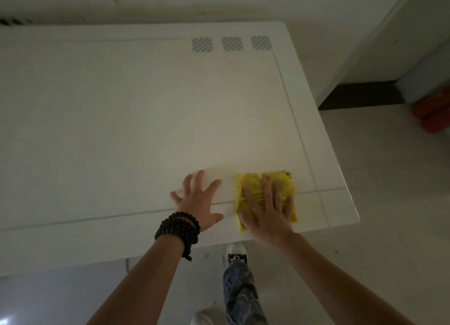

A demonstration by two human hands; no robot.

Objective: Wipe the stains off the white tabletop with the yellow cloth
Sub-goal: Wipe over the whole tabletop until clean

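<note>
The white tabletop (pixel 136 120) fills most of the head view. A folded yellow cloth (pixel 253 183) lies near its front right corner, with brownish marks along its far right edge. My right hand (pixel 266 211) presses flat on top of the cloth, fingers spread, covering its near half. My left hand (pixel 198 200) rests flat on the bare tabletop just left of the cloth, fingers apart and holding nothing. A dark beaded bracelet wraps the left wrist. A faint wet streak runs across the surface beyond my left hand. I see no distinct stains on the table.
Three checkered marker squares (pixel 231 43) sit near the table's far right. The right edge of the table (pixel 341 159) drops to a pale floor. An orange object (pixel 432 115) lies on the floor at far right. My leg and shoe (pixel 236 251) stand below the front edge.
</note>
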